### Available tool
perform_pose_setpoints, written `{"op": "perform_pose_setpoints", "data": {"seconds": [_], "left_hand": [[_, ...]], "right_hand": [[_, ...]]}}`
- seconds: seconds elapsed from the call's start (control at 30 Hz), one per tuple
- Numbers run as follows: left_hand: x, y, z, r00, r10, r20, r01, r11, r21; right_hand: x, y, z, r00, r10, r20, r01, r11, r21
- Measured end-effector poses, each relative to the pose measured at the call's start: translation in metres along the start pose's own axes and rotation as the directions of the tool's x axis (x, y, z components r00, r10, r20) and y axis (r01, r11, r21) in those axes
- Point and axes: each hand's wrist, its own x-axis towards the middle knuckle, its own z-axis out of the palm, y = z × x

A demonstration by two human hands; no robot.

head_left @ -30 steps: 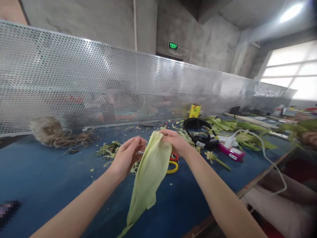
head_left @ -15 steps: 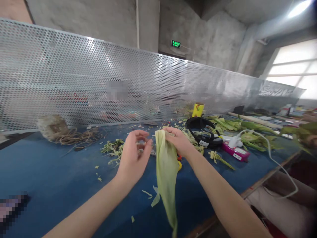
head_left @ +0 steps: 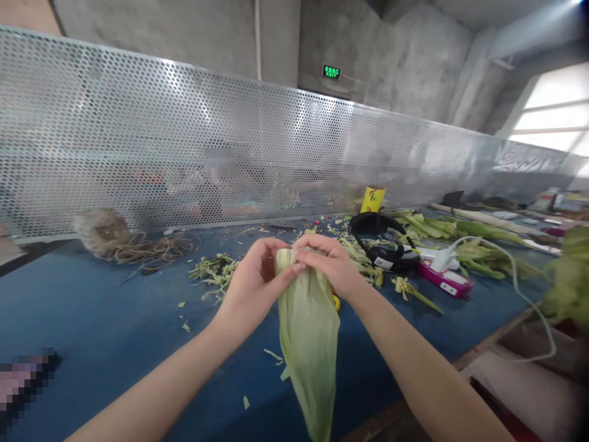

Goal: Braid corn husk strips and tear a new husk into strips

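A pale green corn husk (head_left: 309, 344) hangs down in front of me, its broad top gathered and its tip pointing toward the table's near edge. My left hand (head_left: 257, 276) pinches the husk's top left edge between thumb and fingers. On the other side, my right hand (head_left: 329, 261) is closed on the top of the same husk, the fingertips of both hands almost meeting. Just behind the husk, a bit of a yellow ring-shaped handle (head_left: 337, 302) peeks out; the rest of it is hidden.
Green husk scraps (head_left: 214, 270) lie left of my hands on the blue table (head_left: 115, 331). Twine (head_left: 151, 250) is farther left. At right are a black headband device (head_left: 384, 242), a magenta power strip (head_left: 445, 281) with a white cable, and more husks (head_left: 483, 258). A perforated metal screen (head_left: 184, 135) stands behind.
My left hand has moved right and taken hold of the husk's top, its fingers closing. The husk has spread wider and turned its broad face toward me.
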Motion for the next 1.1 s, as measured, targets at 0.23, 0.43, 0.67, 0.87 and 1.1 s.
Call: {"op": "perform_pose_setpoints", "data": {"seconds": [0.23,0.43,0.67,0.87,1.1], "left_hand": [[0.003,0.006,-0.002,0.994,-0.101,-0.051,0.093,0.986,-0.135],[0.005,0.002,-0.004,0.988,-0.132,-0.083,0.11,0.966,-0.235],[0.005,0.003,-0.003,0.981,-0.182,-0.068,0.149,0.93,-0.336],[0.006,0.004,-0.007,0.978,-0.163,-0.133,0.133,0.968,-0.212],[0.01,0.007,-0.012,0.963,-0.164,-0.214,0.14,0.982,-0.127]], "right_hand": [[-0.001,-0.008,0.001,0.996,-0.076,-0.04,0.068,0.982,-0.176],[-0.002,-0.012,0.0,0.997,-0.071,-0.041,0.055,0.95,-0.308],[-0.001,-0.012,-0.003,1.0,0.016,-0.018,-0.019,0.99,-0.137],[0.001,-0.009,-0.004,0.996,0.062,-0.063,-0.069,0.991,-0.118],[0.001,-0.005,-0.003,0.989,0.146,-0.018,-0.147,0.989,-0.024]]}}
